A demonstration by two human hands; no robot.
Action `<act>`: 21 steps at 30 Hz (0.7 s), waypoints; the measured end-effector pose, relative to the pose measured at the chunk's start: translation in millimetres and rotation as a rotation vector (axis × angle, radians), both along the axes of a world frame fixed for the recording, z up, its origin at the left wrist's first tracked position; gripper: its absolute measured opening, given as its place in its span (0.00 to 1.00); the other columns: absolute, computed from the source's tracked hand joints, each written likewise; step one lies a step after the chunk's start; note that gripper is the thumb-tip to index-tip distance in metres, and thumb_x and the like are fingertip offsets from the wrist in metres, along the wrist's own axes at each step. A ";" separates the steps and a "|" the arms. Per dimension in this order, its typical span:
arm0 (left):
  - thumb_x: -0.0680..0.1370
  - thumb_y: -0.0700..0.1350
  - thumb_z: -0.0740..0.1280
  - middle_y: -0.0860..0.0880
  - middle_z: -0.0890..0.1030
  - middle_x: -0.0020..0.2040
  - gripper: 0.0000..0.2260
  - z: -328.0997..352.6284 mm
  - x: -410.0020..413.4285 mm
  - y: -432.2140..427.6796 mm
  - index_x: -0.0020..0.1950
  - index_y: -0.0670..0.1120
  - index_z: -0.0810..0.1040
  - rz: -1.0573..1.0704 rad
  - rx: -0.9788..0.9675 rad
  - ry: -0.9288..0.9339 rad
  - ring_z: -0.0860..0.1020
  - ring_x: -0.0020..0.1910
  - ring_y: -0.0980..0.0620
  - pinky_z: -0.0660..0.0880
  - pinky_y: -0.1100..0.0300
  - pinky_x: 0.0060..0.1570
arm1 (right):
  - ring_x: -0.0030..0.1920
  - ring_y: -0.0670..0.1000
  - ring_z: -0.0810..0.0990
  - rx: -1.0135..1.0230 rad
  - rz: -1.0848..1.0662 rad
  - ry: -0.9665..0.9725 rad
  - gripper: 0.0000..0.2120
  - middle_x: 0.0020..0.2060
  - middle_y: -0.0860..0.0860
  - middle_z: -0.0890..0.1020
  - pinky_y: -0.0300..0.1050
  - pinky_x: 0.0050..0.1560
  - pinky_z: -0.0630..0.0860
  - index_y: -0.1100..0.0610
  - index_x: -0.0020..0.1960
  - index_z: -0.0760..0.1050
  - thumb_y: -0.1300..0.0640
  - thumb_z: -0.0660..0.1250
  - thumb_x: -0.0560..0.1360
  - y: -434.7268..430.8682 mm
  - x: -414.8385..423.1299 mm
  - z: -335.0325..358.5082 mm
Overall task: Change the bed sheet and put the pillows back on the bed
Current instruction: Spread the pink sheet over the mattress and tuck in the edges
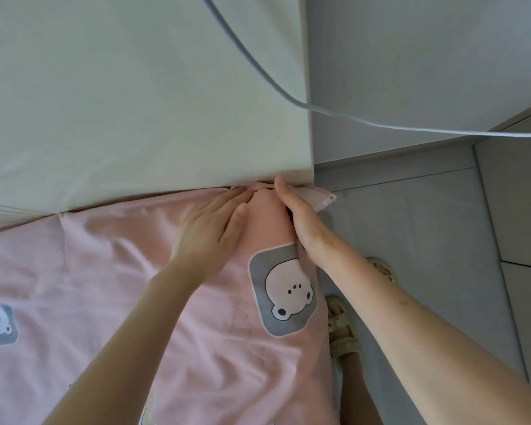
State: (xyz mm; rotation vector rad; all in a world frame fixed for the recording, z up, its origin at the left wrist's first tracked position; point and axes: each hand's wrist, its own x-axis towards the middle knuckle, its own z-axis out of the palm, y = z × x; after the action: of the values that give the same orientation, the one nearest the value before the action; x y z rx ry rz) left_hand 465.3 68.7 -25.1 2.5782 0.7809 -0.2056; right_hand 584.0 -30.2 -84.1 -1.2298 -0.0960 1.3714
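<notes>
Mid-frame, my left hand (pixel 209 230) presses flat on the pink sheet (pixel 105 271) while my right hand (pixel 301 223) grips its corner at the headboard (pixel 135 102).

**Matt cloth beside smooth, hard surfaces**

The sheet (pixel 105 271) is soft pink cloth, matt and creased, with flat grey bear prints (pixel 282 296) at 5 and 8 o'clock. The pale panel (pixel 135 102) at 11 o'clock looks smooth and matt. The floor (pixel 411 225) at 3 o'clock is grey tile with a faint sheen. The cable (pixel 302 104) at 1 o'clock looks like smooth plastic. The sandals (pixel 344 335) at 5 o'clock look ribbed and rubbery.
</notes>
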 end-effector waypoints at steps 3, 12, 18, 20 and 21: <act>0.77 0.60 0.42 0.50 0.75 0.66 0.31 15.2 3.9 7.1 0.67 0.47 0.74 -0.005 -0.002 0.050 0.71 0.66 0.51 0.62 0.63 0.62 | 0.60 0.48 0.78 0.032 -0.052 -0.020 0.18 0.54 0.49 0.82 0.49 0.67 0.69 0.50 0.51 0.81 0.40 0.58 0.76 -4.5 -9.6 20.8; 0.76 0.63 0.45 0.53 0.79 0.52 0.23 82.1 9.2 20.6 0.45 0.59 0.79 0.306 -0.372 0.223 0.73 0.57 0.52 0.63 0.61 0.55 | 0.64 0.45 0.74 0.166 0.045 -0.057 0.20 0.60 0.45 0.79 0.50 0.67 0.67 0.43 0.55 0.80 0.36 0.54 0.77 -23.7 -43.3 79.6; 0.77 0.68 0.50 0.52 0.81 0.49 0.26 97.1 -1.8 22.5 0.42 0.55 0.82 0.413 -0.415 0.177 0.75 0.55 0.50 0.65 0.59 0.55 | 0.49 0.40 0.77 0.010 -0.142 -0.176 0.18 0.52 0.47 0.78 0.33 0.52 0.72 0.43 0.66 0.69 0.55 0.64 0.78 -21.0 -30.5 86.5; 0.67 0.74 0.51 0.52 0.83 0.49 0.29 104.5 -11.0 28.6 0.39 0.57 0.84 0.424 -0.561 0.128 0.77 0.56 0.49 0.68 0.54 0.62 | 0.60 0.42 0.74 0.089 -0.048 -0.316 0.22 0.60 0.46 0.76 0.39 0.62 0.69 0.34 0.64 0.66 0.50 0.68 0.74 -20.1 -26.0 86.0; 0.64 0.75 0.52 0.52 0.84 0.48 0.29 106.9 -14.6 30.5 0.40 0.57 0.84 0.409 -0.624 0.098 0.78 0.56 0.49 0.68 0.51 0.63 | 0.61 0.43 0.74 0.135 0.038 -0.371 0.19 0.61 0.46 0.77 0.41 0.63 0.69 0.32 0.60 0.67 0.47 0.67 0.72 -17.1 -27.1 91.0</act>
State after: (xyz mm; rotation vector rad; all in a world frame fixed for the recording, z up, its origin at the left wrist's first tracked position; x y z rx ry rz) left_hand 450.8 99.2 81.7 1.7989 1.0608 -0.3797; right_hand 556.9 -47.3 6.9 -1.3604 -0.4661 1.1357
